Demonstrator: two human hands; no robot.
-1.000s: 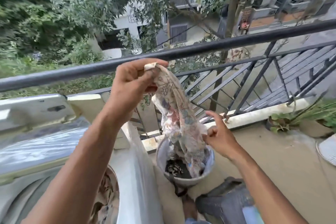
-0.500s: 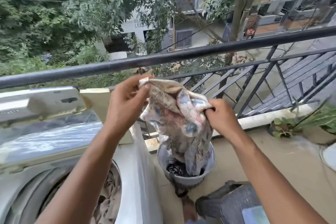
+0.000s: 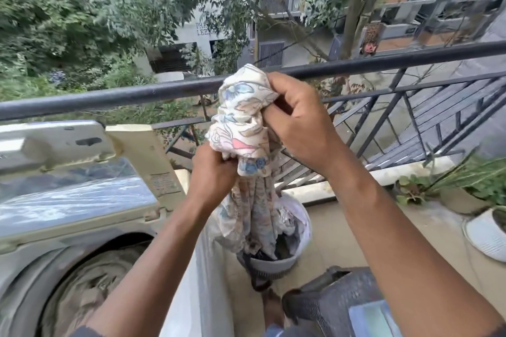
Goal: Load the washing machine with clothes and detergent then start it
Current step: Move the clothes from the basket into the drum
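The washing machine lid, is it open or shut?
Open. The lid is tipped up toward the railing, and below it the round drum shows, with brownish clothes already inside.

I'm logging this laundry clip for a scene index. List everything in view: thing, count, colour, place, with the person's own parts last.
floral cloth: one, cream with blue and pink print, bunched above the bucket
washing machine: one, off-white, lower left, lid raised, clothes inside
bucket: one, grey, on the floor beside the machine, holding laundry
railing: one, black, across the middle
plant pots: at least two, white and beige, right edge
left hand: one, gripping the cloth low
right hand: one, gripping the cloth high
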